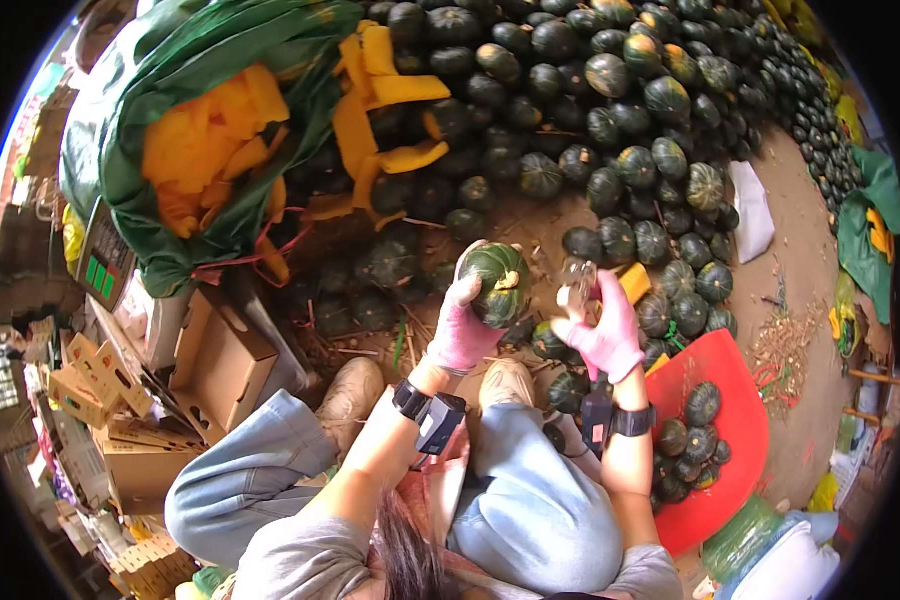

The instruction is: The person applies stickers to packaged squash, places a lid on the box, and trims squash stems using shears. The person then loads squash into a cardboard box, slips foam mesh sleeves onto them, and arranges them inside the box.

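A dark green squash with a pale stem is held up in front of me by my left hand, its pink-gloved fingers wrapped around the squash's left side. To the right, my right hand, also in a pink glove, is closed on a small clear object whose exact kind I cannot make out. The two hands are apart, and the clear object does not touch the squash. More dark green squashes lie on the ground beyond my hands.
A red scoop-shaped container with several squashes is at the right. A green sack of yellow-orange pieces stands upper left, beside a scale display. An open cardboard box sits left of my knees. A large squash pile fills the top.
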Demonstrator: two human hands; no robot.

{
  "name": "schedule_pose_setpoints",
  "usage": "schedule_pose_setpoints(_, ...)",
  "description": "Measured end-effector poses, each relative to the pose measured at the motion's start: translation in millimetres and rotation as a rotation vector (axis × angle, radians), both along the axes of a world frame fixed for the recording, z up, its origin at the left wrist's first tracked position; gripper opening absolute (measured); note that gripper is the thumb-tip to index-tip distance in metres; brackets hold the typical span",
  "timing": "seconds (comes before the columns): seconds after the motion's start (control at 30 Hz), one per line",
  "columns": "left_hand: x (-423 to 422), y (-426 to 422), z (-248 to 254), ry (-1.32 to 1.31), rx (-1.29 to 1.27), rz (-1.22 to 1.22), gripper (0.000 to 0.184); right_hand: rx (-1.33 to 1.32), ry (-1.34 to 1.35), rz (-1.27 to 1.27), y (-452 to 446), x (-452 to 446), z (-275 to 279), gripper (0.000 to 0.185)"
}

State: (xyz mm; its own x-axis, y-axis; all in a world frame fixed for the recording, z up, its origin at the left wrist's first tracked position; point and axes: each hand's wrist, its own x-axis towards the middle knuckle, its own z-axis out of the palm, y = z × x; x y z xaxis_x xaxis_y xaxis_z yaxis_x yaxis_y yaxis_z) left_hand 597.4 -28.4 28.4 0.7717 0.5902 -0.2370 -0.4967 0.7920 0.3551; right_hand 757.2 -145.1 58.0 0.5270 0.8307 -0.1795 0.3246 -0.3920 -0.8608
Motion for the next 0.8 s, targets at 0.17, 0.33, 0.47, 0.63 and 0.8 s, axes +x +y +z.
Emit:
schedule_pose_setpoints(0.17, -16.1, 18.9, 12.6, -0.049, -0.037, 0.005, 0.061, -0.035, -0.383, 0.122, -4.4, -24.5, -7.0, 0.069)
schedule_pose_setpoints(0.33, -35.1, 34.5, 17.9, -0.019, -0.036, -0.223, 0.066, -0.008, -0.649, 0.213, 3.4, -13.9, 16.5, 0.069)
schedule_pose_setpoints(0.47, -42.7, 42.8, -2.9, -0.154, -0.101, -0.354, 0.065, -0.021, -0.732, 0.251, 8.3, -15.4, 28.0, 0.071)
schedule_pose_setpoints(0.63, -46.7, 39.6, -2.8, -0.074, -0.262, -0.369, 0.063, -0.067, -0.798, 0.312, 10.3, -10.2, 26.1, 0.07)
schedule_pose_setpoints(0.8, -49.4, 36.3, -18.8, 0.064, -0.138, -0.423, 0.06, -0.153, -0.849, 0.367, 10.1, -7.6, 29.9, 0.063)
